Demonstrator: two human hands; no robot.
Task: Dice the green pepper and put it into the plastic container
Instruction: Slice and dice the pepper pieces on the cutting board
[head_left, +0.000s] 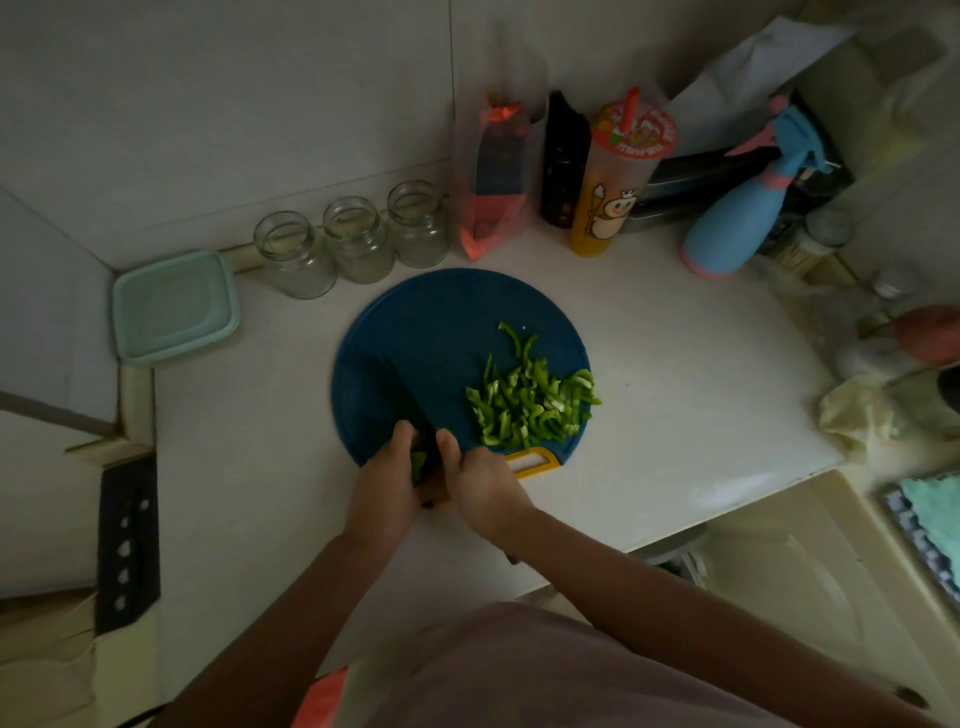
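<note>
A round blue cutting board (415, 322) lies on the white counter. A pile of green pepper strips (530, 400) covers its right side. At the board's near edge my left hand (387, 473) grips a remaining piece of green pepper (418, 461). My right hand (480, 483) is curled round the handle of a knife, right beside the left hand. The knife's dark blade (395, 387) points up and left across the board. The mint-green plastic container (174, 306), lid on, sits at the counter's far left corner.
Three glass jars (358, 239) stand behind the board. Behind those to the right are a red pouch (493, 176), a dark bottle (563, 161), a drink cup (615, 176) and a blue spray bottle (743, 208). A crumpled bag (857, 410) lies at right. A dark knife block (127, 540) is at left.
</note>
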